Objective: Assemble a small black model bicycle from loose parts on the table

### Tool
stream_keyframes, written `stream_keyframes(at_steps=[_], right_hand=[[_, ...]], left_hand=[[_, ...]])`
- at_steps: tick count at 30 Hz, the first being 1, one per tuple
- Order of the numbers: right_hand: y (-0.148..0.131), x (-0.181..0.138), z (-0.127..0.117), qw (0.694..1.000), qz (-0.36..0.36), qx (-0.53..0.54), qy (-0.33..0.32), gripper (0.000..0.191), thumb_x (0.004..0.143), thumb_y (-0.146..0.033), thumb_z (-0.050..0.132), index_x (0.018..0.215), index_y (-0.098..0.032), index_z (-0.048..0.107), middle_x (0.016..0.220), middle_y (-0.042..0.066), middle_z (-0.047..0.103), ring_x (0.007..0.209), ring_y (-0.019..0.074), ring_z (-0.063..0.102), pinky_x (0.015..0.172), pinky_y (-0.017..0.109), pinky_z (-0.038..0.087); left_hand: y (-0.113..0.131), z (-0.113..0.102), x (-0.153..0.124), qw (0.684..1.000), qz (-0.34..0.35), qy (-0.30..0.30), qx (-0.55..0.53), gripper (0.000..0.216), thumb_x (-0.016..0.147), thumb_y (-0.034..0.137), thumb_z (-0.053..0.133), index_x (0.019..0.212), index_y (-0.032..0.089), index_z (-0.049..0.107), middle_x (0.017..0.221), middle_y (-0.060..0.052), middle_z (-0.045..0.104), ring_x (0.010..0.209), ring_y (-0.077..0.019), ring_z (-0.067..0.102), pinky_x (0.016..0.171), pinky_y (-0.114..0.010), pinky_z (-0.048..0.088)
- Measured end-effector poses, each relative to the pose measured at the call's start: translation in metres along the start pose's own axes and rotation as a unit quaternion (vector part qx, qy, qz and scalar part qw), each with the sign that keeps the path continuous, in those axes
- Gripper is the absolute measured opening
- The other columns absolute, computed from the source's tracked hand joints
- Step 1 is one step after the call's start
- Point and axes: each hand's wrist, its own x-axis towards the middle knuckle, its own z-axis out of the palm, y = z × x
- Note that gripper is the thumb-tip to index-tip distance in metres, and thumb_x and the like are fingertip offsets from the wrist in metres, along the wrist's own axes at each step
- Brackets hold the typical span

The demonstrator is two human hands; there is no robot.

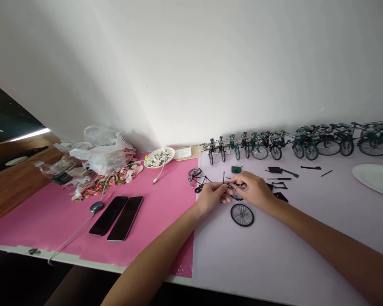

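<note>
My left hand (212, 196) and my right hand (254, 188) meet over the pale mat, both pinched on a small black model bicycle part (235, 187) held between them. A loose spoked wheel (241, 214) lies flat just in front of my hands. To the left of my left hand rests a partly built bicycle frame with a wheel (196, 177). Small black parts (279, 171) and a green piece (236, 169) are scattered behind my right hand.
A row of finished green and black model bicycles (300, 144) lines the wall. A white plate (375, 178) sits far right. On the pink mat (159, 212) lie two dark phones (117, 216), a cable, a white bowl of parts (160, 157) and plastic bags (102, 153).
</note>
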Motion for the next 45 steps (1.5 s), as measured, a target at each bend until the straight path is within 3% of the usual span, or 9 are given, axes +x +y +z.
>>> stream_keyframes(at_steps=[5,18,28,30,33,35,37,41,45], right_hand=[[-0.001,0.001,-0.001,1.0,-0.009,-0.007,0.006,0.026,0.094,-0.024,0.058,0.069,-0.024,0.048,0.078,0.004,0.07,0.067,0.0173,0.06,0.06,0.029,0.046],[0.001,0.002,-0.003,1.0,-0.013,-0.015,-0.009,0.017,0.094,-0.022,0.059,0.077,-0.024,0.057,0.074,0.002,0.066,0.062,0.0164,0.056,0.06,0.029,0.043],[-0.007,0.004,-0.004,0.998,-0.046,0.025,0.02,0.013,0.096,-0.027,0.059,0.084,-0.024,0.055,0.088,0.006,0.068,0.076,0.02,0.061,0.064,0.031,0.048],[-0.01,0.005,-0.009,0.998,-0.043,0.04,0.01,0.018,0.098,-0.036,0.056,0.085,-0.024,0.052,0.088,0.007,0.066,0.08,0.0221,0.059,0.064,0.033,0.048],[-0.012,0.005,-0.014,0.997,-0.045,0.06,-0.002,0.035,0.105,-0.051,0.037,0.083,-0.025,0.046,0.081,0.006,0.059,0.078,0.0223,0.055,0.065,0.034,0.047],[-0.01,0.005,-0.014,0.997,-0.045,0.06,0.004,0.042,0.107,-0.052,0.027,0.08,-0.024,0.044,0.077,0.005,0.055,0.074,0.0214,0.053,0.066,0.035,0.046],[-0.007,0.006,-0.012,0.998,-0.042,0.044,0.011,0.042,0.108,-0.048,0.029,0.077,-0.024,0.043,0.072,0.003,0.053,0.071,0.0206,0.051,0.066,0.035,0.046],[-0.004,0.006,-0.008,0.998,-0.055,0.003,0.01,0.031,0.106,-0.034,0.045,0.079,-0.023,0.056,0.073,0.004,0.062,0.074,0.0207,0.057,0.066,0.034,0.048],[-0.001,0.004,-0.004,0.997,-0.075,-0.004,0.027,0.021,0.104,-0.026,0.051,0.105,-0.023,0.072,0.088,0.007,0.075,0.082,0.0218,0.068,0.072,0.035,0.056]], left_hand=[[0.0,0.0,0.0,1.0,-0.003,-0.002,0.008,0.048,0.085,0.054,0.07,0.095,0.007,0.074,0.088,-0.012,0.075,0.061,-0.01,0.065,0.059,-0.022,0.049],[0.0,-0.001,0.0,1.0,-0.016,0.008,-0.025,0.045,0.083,0.049,0.073,0.098,0.007,0.074,0.084,-0.01,0.075,0.059,-0.0107,0.065,0.06,-0.024,0.049],[0.005,0.001,-0.002,0.999,-0.014,0.016,-0.029,0.038,0.083,0.046,0.072,0.086,0.008,0.073,0.079,-0.008,0.072,0.059,-0.0103,0.064,0.059,-0.023,0.047],[0.005,0.002,-0.002,0.999,-0.013,0.021,-0.031,0.035,0.084,0.043,0.071,0.084,0.008,0.073,0.078,-0.008,0.072,0.059,-0.0102,0.064,0.059,-0.022,0.047],[0.004,0.003,-0.001,0.999,-0.017,0.035,-0.037,0.031,0.086,0.038,0.069,0.085,0.008,0.073,0.079,-0.008,0.073,0.058,-0.01,0.063,0.059,-0.023,0.047],[0.004,0.003,-0.001,0.998,-0.019,0.04,-0.04,0.029,0.087,0.036,0.068,0.087,0.008,0.072,0.08,-0.009,0.074,0.057,-0.01,0.063,0.059,-0.024,0.048],[0.003,0.003,-0.001,0.998,-0.021,0.044,-0.045,0.028,0.087,0.035,0.068,0.087,0.008,0.072,0.079,-0.009,0.074,0.057,-0.0099,0.062,0.059,-0.024,0.048],[0.004,0.003,-0.001,0.997,-0.022,0.048,-0.051,0.027,0.086,0.035,0.068,0.085,0.008,0.072,0.081,-0.01,0.074,0.058,-0.0105,0.064,0.058,-0.023,0.047],[0.004,0.004,-0.001,0.997,-0.017,0.054,-0.059,0.029,0.086,0.037,0.069,0.086,0.008,0.072,0.082,-0.01,0.074,0.058,-0.011,0.064,0.057,-0.024,0.046]])
